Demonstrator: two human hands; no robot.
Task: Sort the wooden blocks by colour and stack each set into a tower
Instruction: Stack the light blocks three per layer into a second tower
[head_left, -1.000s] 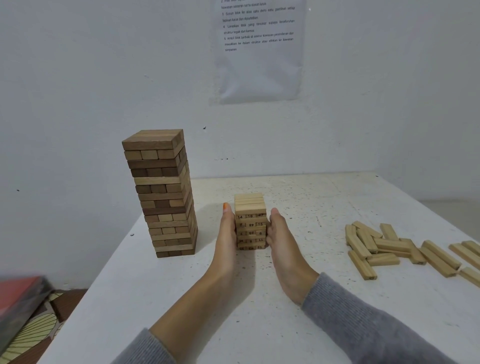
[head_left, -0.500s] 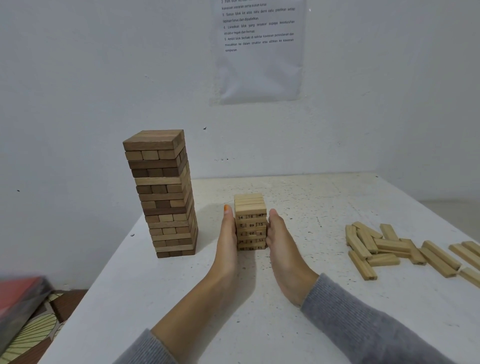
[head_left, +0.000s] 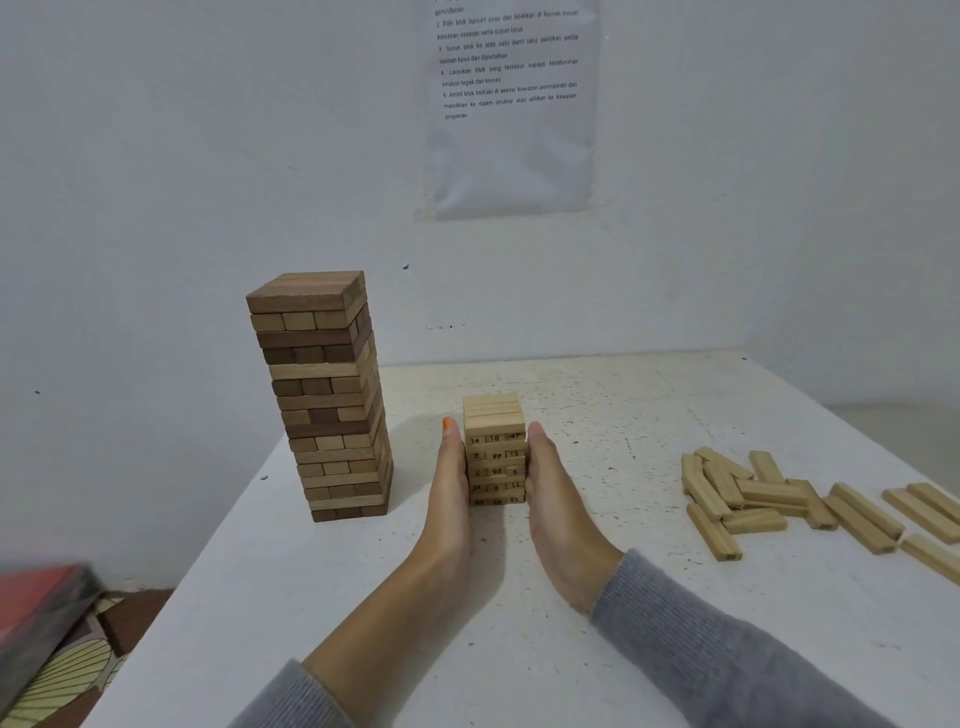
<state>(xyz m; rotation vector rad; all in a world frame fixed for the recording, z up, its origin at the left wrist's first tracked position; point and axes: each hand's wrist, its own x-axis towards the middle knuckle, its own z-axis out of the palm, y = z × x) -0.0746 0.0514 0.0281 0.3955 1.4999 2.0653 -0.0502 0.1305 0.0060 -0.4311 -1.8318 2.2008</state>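
Observation:
A short tower of light wooden blocks (head_left: 493, 447) with printed numbers on its ends stands mid-table. My left hand (head_left: 451, 493) presses flat against its left side and my right hand (head_left: 550, 499) presses flat against its right side, fingers straight. A tall tower of brown and tan blocks (head_left: 327, 400) stands to the left, apart from my hands. A loose pile of light blocks (head_left: 753, 499) lies on the table at the right.
The white table (head_left: 597, 649) meets a white wall with a taped paper sheet (head_left: 511, 104). More loose light blocks (head_left: 924, 514) reach the right edge. A red object (head_left: 36, 608) and patterned floor show beyond the table's left edge.

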